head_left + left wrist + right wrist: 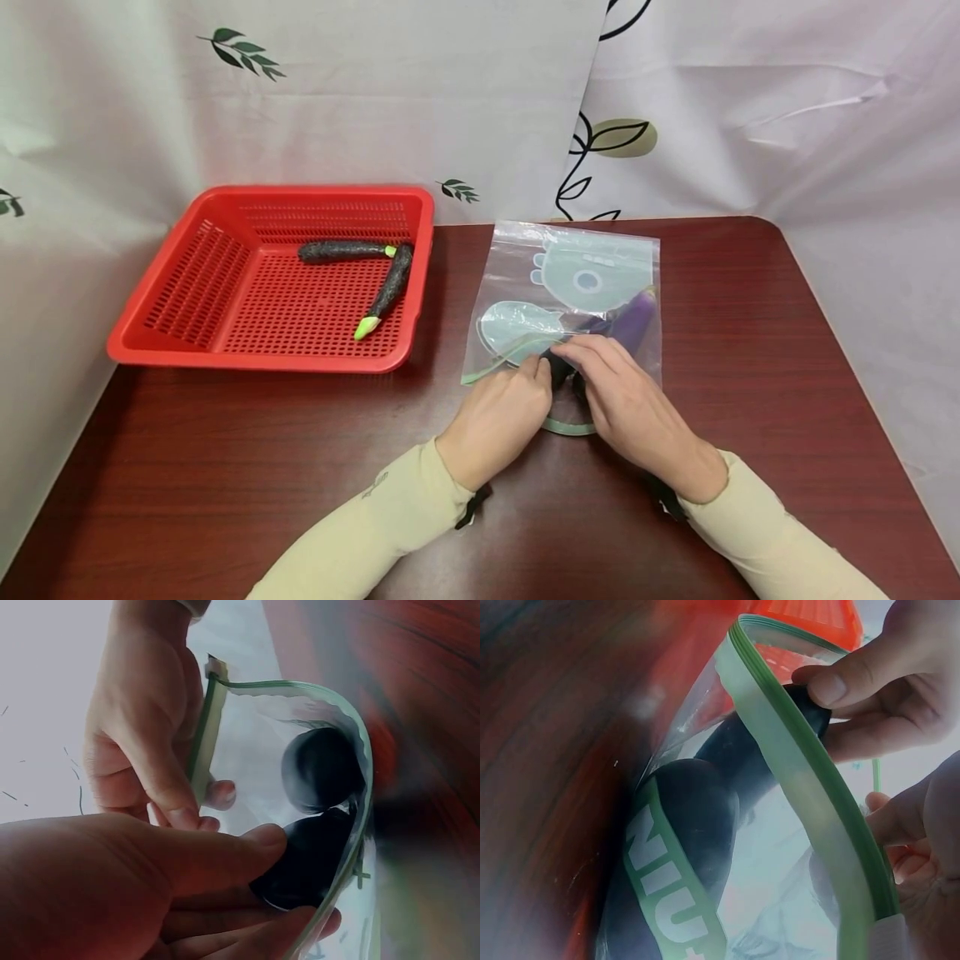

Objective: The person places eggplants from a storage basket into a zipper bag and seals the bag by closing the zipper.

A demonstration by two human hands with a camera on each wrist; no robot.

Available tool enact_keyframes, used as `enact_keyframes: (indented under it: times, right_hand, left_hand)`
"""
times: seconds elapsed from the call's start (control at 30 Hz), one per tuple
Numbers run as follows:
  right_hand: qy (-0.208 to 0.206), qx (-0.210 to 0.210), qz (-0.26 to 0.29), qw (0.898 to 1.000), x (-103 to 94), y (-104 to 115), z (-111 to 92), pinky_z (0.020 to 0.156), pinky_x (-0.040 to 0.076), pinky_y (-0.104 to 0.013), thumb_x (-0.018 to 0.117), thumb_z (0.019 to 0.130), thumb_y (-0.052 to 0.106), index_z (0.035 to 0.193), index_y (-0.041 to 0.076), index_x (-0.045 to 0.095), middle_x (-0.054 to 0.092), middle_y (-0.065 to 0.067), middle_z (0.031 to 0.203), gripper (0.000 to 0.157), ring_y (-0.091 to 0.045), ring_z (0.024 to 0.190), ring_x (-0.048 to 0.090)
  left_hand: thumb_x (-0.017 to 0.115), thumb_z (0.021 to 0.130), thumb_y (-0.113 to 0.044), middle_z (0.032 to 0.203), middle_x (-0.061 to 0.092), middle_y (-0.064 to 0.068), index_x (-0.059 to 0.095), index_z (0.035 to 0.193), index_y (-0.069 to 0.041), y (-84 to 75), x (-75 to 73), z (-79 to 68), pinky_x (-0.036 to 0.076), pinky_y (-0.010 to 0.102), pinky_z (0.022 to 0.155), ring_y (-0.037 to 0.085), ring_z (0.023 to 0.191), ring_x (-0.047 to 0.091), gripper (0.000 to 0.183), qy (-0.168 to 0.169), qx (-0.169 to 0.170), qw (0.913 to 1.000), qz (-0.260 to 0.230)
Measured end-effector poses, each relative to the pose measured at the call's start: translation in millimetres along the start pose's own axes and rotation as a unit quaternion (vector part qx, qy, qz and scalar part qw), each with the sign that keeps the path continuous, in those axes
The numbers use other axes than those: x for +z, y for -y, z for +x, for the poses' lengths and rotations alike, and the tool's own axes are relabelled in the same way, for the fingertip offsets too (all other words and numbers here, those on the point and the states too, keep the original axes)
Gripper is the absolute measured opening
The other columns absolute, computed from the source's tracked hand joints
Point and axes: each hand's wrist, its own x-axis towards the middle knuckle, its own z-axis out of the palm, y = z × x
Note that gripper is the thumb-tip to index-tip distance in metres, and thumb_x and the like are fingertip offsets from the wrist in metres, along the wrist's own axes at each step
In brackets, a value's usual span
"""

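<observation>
A clear zip bag (510, 258) with green sealing edges and printed pale-blue shapes lies on the table, its mouth toward me. Inside lies a purple eggplant (636, 321), with a second dark, long one (739, 754) beside it. My left hand (498, 421) holds the rounded near end of that second one at the bag's mouth, thumb (255, 847) on top. With its fingertips my right hand (637, 408) pinches the bag's green-edged rim (206, 742), close to the slider (216, 669). The mouth gapes in both wrist views.
A red perforated basket (255, 360) stands at the back left. In it are two dark, rough-skinned long vegetables (345, 251) with light green tips. Patterned white cloth (375, 100) hangs behind the brown table (262, 467).
</observation>
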Motion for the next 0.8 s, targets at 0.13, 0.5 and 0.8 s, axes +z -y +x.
enact_keyframes:
  times: [0.13,0.5,0.8]
  right_hand:
    - [-0.002,-0.003,0.0,1.0,0.3,0.1,0.0,0.108,0.034,-0.032,0.037,0.1,0.002,0.132,0.0,0.057,0.057,-0.011,0.127,0.038,-0.025,0.121,0.052]
    - [-0.005,-0.01,-0.003,1.0,0.2,-0.2,0.5,0.107,0.035,-0.032,0.034,0.101,0.003,0.131,-0.001,0.057,0.057,-0.011,0.126,0.038,-0.026,0.12,0.053]
    - [-0.002,-0.005,0.0,1.0,-0.7,-0.7,1.0,0.107,0.035,-0.032,0.039,0.1,0.001,0.131,0.0,0.057,0.057,-0.01,0.126,0.036,-0.024,0.12,0.052]
  left_hand:
    - [0.06,0.093,-0.006,0.084,0.063,0.005,0.069,0.105,0.001,0.5,3.3,1.2,0.05,0.028,0.05,0.013,0.059,0.065,0.017,-0.001,-0.004,1.0,0.001]
    - [0.06,0.091,-0.007,0.076,0.062,0.001,0.069,0.095,-0.005,-0.8,9.9,4.1,0.05,0.03,0.05,0.015,0.056,0.064,0.01,-0.002,-0.016,0.9999,-0.005]
    - [0.061,0.089,-0.006,0.08,0.063,0.002,0.069,0.098,-0.005,-0.6,7.0,3.3,0.051,0.031,0.053,0.017,0.059,0.066,0.012,0.015,-0.017,0.9996,-0.016]
